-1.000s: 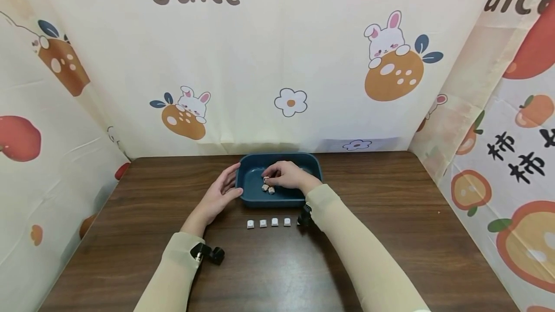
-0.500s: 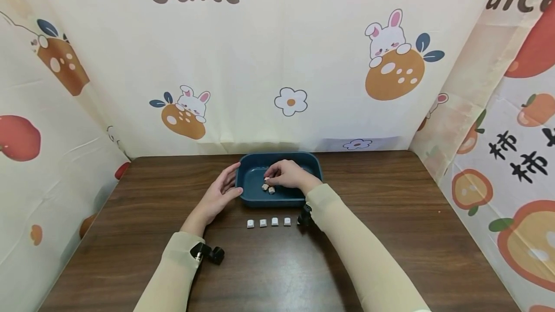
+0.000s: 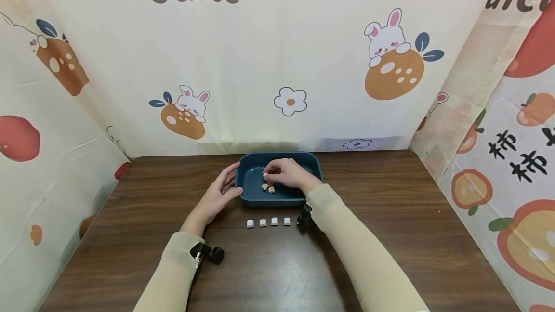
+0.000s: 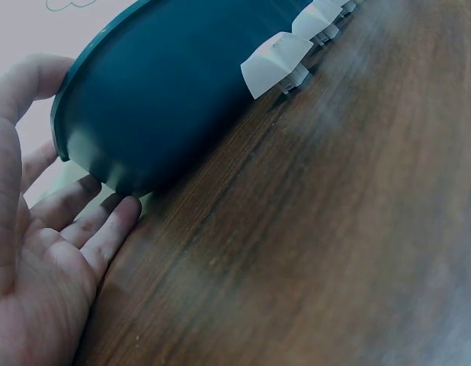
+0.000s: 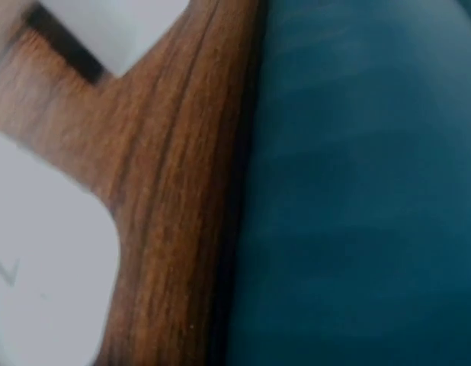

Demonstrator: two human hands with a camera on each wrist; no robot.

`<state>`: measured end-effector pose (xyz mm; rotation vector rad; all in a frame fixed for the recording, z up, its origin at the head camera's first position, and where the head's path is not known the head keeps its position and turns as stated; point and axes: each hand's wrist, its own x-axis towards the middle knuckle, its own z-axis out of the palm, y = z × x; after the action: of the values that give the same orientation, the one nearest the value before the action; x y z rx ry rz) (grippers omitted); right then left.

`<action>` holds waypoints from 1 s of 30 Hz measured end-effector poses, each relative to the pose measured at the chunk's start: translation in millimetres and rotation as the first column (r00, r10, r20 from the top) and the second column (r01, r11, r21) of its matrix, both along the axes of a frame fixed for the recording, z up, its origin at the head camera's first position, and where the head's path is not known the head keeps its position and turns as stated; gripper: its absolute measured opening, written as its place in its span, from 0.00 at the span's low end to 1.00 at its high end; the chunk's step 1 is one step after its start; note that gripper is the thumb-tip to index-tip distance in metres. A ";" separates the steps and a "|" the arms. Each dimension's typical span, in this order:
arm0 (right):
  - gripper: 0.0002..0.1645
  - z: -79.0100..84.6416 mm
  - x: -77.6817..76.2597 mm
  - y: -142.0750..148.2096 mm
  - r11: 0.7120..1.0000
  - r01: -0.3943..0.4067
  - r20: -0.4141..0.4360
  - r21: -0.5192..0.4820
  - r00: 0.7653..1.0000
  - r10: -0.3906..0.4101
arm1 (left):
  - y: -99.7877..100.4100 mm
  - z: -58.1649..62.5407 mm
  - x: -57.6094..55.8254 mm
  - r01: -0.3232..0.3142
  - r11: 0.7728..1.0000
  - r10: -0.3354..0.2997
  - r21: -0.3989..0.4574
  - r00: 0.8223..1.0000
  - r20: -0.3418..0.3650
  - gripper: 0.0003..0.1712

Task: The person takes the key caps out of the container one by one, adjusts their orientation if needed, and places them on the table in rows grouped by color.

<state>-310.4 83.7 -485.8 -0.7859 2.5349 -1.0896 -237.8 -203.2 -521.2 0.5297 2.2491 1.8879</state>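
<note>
A: Where is the small block (image 3: 265,175) sitting?

B: It is showing at the fingertips of the right hand (image 3: 287,173), inside the blue tray (image 3: 273,203), left of the middle. Two loose blocks (image 3: 271,190) are lying just beside it on the tray floor.

A: How is the right hand set?

B: Thumb and fingers are forming a narrow pinch and appear to be holding that block. The right wrist view is not showing the fingertips, so grip depth cannot be told.

A: What is making for a sound pinch?

B: Pads pressing on opposite faces, lightly, without dragging the neighbouring blocks.

A: And the left hand (image 3: 217,196)?

B: It is spreading wide and touching the tray's left end, probably guarding against sliding. Gentle pressure is sufficing.

A: Any hazard outside?

B: White caps (image 3: 274,222) are standing in a row on the table (image 3: 347,273), before the tray. The right wrist camera (image 3: 305,215) is hanging near the row's end; a dipping wrist would be risking contact.
</note>
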 end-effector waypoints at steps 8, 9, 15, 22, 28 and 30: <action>0.09 3.6 -0.9 1.0 0.997 0.042 0.018 -0.058 0.999 -0.041 | 1.1 1.4 0.5 -0.008 1.000 0.008 -0.003 1.000 0.007 0.43; 0.09 4.1 -0.8 1.1 0.997 0.049 0.021 -0.068 0.999 -0.048 | 1.1 1.5 0.6 -0.008 1.000 0.008 -0.004 1.000 0.008 0.42; 0.13 5.4 -0.3 1.1 0.992 0.085 0.036 -0.091 0.996 -0.082 | 0.8 0.8 0.0 -0.013 1.000 0.013 -0.015 1.000 0.010 0.42; 0.11 4.7 -0.2 1.7 0.991 0.101 0.006 -0.091 0.995 -0.101 | 1.9 1.1 -0.2 -0.009 1.000 0.010 -0.011 1.000 0.005 0.42; 0.09 5.1 0.8 1.9 0.989 0.104 -0.021 -0.106 0.994 -0.107 | 2.5 2.8 1.1 -0.007 1.000 0.007 0.001 1.000 0.002 0.42; 0.09 6.0 1.9 2.0 0.987 0.107 -0.024 -0.122 0.994 -0.111 | 2.3 3.3 1.5 -0.004 1.000 0.004 0.002 1.000 0.004 0.43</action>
<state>-308.5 85.6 -479.8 -0.7055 2.5838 -1.2853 -236.3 -200.9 -517.9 0.5217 2.2484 1.8918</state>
